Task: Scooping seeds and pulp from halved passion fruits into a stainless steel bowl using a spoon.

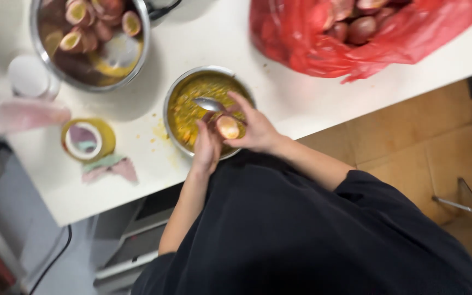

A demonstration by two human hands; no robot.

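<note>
white counter, halved fruit pale and scooped between both hands

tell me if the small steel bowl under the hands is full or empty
Partly full: the small steel bowl holds yellow-green pulp across its whole inside, below the rim.

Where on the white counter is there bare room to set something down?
Counter is bare between the pulp bowl and the red bag, and along the near edge below the tape roll. It is crowded at upper left, around the shell bowl and white lid.
</note>
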